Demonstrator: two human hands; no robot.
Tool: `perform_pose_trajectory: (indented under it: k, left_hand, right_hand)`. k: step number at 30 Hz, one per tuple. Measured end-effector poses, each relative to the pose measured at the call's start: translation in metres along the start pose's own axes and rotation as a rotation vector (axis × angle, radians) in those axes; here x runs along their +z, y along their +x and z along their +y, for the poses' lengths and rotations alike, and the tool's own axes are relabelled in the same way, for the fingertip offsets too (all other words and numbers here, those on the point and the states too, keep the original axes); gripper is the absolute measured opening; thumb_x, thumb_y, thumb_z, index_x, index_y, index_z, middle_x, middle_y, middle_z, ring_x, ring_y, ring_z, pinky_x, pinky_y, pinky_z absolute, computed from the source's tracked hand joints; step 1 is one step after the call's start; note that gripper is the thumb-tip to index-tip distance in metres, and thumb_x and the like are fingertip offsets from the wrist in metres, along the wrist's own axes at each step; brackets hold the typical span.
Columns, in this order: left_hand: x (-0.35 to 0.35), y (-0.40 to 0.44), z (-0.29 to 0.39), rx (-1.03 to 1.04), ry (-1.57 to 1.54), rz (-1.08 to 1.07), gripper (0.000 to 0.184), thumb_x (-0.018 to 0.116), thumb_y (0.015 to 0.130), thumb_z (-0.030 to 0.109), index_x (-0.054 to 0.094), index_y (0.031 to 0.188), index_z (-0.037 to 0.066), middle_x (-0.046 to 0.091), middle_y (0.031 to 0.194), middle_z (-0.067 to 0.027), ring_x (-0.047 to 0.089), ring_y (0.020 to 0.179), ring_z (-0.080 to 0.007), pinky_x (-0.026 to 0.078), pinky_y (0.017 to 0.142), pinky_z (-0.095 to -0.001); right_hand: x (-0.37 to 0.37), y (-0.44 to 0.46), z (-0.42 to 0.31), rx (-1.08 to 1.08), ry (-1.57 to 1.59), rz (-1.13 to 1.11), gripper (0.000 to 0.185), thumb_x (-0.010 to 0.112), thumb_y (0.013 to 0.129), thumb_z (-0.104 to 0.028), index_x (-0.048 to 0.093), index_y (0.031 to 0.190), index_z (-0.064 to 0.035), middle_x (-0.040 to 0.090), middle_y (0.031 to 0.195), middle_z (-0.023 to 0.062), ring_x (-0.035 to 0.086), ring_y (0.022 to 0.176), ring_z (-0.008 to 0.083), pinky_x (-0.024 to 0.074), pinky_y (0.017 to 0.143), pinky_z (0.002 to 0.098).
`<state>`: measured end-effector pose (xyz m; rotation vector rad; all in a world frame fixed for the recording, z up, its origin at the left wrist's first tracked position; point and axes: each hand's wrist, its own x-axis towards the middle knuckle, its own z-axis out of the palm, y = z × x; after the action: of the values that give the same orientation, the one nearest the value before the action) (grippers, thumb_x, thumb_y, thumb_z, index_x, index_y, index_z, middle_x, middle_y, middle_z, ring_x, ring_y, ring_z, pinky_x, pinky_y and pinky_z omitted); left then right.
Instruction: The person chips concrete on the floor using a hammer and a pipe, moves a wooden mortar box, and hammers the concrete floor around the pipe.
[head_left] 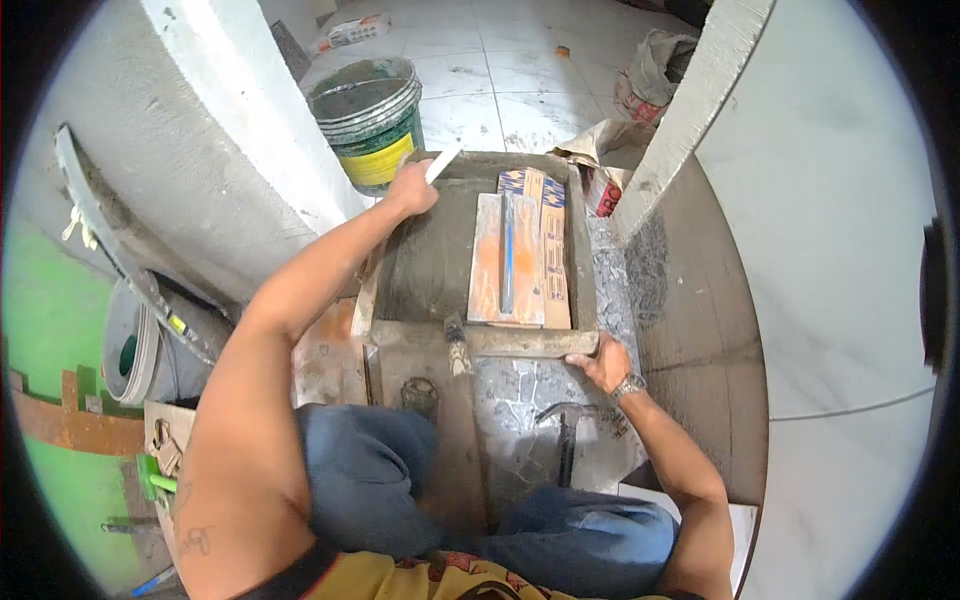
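Note:
A shallow rectangular box (540, 342), smeared with grey mortar, lies in front of my knees. Closed at its far left corner, my left hand (412, 190) has a flat white strip (443, 163) sticking out of it. My right hand (604, 364), with a watch at the wrist, grips the near right corner, thumb along the front rim. Inside the box are a printed cardboard piece (555, 255) and, over it, an orange-and-white board (487, 260) with a narrow grey and blue bar (508, 255). A hammer (567, 440) lies below the right hand.
A green bucket (375, 125) with a yellow label stands beyond the left hand. Torn paper sacks (612, 150) are at the far right, beside an upright post (700, 110). On the left are a grey bucket (150, 340) and a long level-like bar (130, 255) against the wall.

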<state>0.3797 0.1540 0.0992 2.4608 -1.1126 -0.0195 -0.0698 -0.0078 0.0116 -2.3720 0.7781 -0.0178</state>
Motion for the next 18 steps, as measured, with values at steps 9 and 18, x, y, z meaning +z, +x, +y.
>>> perform_pose_trajectory:
  k: [9, 18]
  left_hand:
    - [0.117, 0.231, -0.087, -0.138, -0.169, 0.059, 0.047, 0.060, 0.076, 0.020, 0.062, 0.119, 0.001, 0.065, 0.113, -0.0294, 0.062, 0.109, -0.0427, 0.048, 0.097, -0.0470]
    - [0.114, 0.250, -0.157, -0.459, -0.273, 0.254, 0.054, 0.058, 0.075, 0.026, 0.062, 0.120, -0.005, 0.064, 0.116, -0.0309, 0.060, 0.111, -0.0457, 0.046, 0.101, -0.0450]
  right_hand:
    - [0.009, 0.001, 0.014, -0.053, -0.054, 0.020, 0.059, 0.076, 0.080, -0.043, 0.055, 0.109, 0.0040, 0.068, 0.090, 0.0276, 0.066, 0.085, 0.0470, 0.0541, 0.072, 0.0493]
    - [0.006, 0.006, 0.014, 0.003, -0.065, -0.042, 0.051, 0.072, 0.083, -0.038, 0.055, 0.109, 0.0018, 0.066, 0.089, 0.0278, 0.065, 0.081, 0.0476, 0.0526, 0.071, 0.0506]
